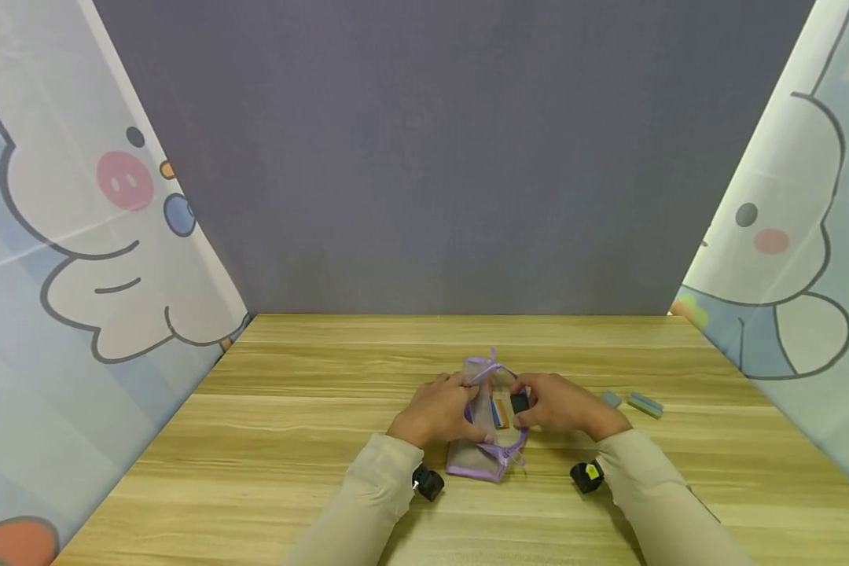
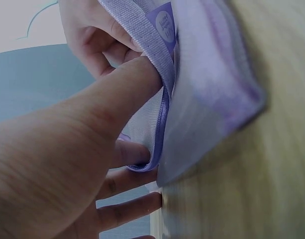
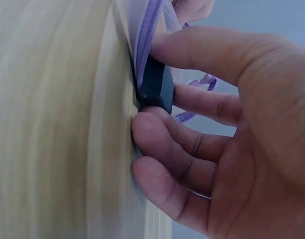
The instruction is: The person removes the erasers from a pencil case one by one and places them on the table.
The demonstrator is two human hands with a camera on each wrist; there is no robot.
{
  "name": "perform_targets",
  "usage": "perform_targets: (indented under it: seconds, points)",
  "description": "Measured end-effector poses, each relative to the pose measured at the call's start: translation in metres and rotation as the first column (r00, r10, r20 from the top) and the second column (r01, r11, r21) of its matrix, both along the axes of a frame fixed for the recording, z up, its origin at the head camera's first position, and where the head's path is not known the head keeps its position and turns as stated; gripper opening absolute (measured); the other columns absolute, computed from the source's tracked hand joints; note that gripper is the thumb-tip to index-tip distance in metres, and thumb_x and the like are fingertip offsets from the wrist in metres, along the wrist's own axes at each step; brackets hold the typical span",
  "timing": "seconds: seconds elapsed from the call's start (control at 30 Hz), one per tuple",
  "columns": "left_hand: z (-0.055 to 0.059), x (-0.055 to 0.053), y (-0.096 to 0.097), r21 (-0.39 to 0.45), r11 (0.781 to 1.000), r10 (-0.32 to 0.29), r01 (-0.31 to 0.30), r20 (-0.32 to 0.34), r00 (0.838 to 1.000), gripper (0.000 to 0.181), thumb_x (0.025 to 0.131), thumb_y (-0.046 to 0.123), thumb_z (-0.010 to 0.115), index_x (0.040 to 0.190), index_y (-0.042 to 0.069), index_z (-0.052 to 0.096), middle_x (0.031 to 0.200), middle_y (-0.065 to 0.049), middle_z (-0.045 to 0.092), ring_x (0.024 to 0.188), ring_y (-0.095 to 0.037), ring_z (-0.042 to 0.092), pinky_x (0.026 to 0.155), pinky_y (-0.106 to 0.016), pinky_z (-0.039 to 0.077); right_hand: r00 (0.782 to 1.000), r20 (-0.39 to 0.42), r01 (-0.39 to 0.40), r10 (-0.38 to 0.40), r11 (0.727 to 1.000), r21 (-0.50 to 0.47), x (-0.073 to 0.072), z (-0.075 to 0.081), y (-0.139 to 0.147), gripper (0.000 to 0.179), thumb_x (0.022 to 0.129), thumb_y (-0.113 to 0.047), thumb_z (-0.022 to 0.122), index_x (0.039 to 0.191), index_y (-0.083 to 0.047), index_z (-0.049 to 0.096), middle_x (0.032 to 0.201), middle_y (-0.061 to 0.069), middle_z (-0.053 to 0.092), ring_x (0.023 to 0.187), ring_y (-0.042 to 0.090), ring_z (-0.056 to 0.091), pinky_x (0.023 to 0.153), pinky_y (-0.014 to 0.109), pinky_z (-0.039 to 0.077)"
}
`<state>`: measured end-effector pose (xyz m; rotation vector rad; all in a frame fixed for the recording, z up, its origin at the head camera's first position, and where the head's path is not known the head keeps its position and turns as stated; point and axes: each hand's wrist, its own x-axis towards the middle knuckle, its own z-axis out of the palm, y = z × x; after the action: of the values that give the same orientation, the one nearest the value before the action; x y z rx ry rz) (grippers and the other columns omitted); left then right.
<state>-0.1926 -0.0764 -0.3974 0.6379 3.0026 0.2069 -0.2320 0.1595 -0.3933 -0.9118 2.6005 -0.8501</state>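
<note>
A purple-edged mesh zip pouch (image 1: 472, 462) lies on the table with its zip open. My left hand (image 1: 439, 409) holds the pouch's opening apart, thumb and a finger inside the zipped edge (image 2: 162, 119). Through the opening, blue and orange strips (image 1: 501, 413) show inside. My right hand (image 1: 559, 403) pinches a small black block (image 3: 159, 87) between thumb and fingers at the pouch's right edge. The block is partly behind the zip edge in the right wrist view; its exact kind cannot be told.
Right of my right hand lie a grey-blue block (image 1: 611, 398) and a blue-green block (image 1: 645, 405) on the wooden table (image 1: 290, 440). A thin dark item (image 1: 704, 505) shows beside my right sleeve. A grey panel (image 1: 453, 157) stands behind the table, with printed cloths at both sides.
</note>
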Motion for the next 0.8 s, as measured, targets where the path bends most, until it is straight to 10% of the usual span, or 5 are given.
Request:
perform_targets:
  seconds: [0.8]
  points:
    - [-0.0003, -0.0013, 0.0004, -0.023, 1.0, -0.003, 0.003, -0.003, 1.0, 0.088, 0.078, 0.071, 0.071, 0.146, 0.018, 0.055, 0.144, -0.005, 0.051, 0.13, -0.028, 0.049, 0.1, -0.047, 0.047, 0.999, 0.018, 0.026, -0.026, 1.0, -0.015, -0.0009, -0.0008, 0.0012, 0.044, 0.088, -0.023, 0.078, 0.12, -0.004, 0.057, 0.074, 0.002, 0.06, 0.058, 0.016, 0.054, 0.054, 0.033, 0.044]
